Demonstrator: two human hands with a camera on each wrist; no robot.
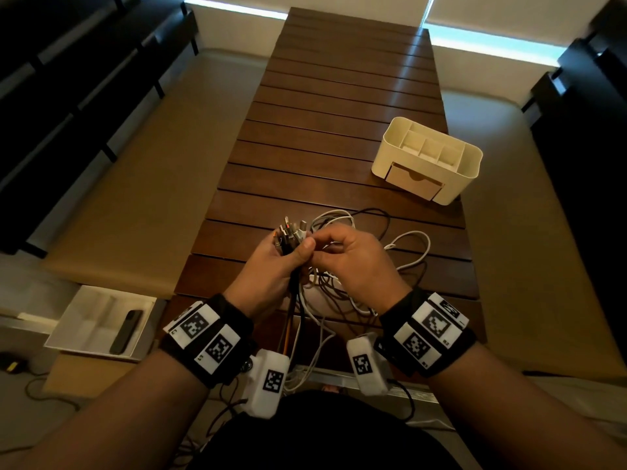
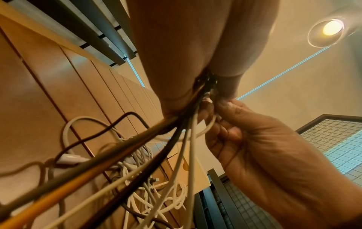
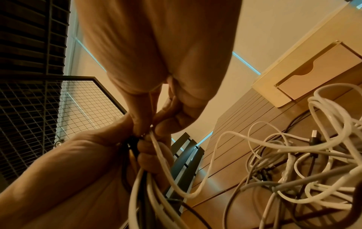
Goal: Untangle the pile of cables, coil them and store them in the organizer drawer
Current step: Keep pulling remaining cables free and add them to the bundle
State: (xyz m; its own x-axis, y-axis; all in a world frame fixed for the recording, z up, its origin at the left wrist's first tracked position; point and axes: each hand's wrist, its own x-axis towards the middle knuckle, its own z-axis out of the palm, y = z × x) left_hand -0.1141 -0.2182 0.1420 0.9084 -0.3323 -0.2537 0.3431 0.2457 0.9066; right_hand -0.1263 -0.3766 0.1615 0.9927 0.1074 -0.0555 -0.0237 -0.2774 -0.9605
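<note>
Together, left hand (image 1: 271,262) gripping smooth cables (image 1: 342,262), right hand (image 1: 353,256) pinching

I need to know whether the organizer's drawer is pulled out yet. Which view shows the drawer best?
The head view: the whole organizer shows, its drawer pushed in. The right wrist view shows the drawer front close but cropped; the left wrist view shows only a sliver behind the cables.

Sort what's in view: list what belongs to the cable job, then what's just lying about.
Job:
- cable pile on the table
- bundle of plug ends, gripped by left hand
- right hand, pinching a white cable
- organizer, drawer closed

Lying about:
- white tray holding a dark remote-like device
</note>
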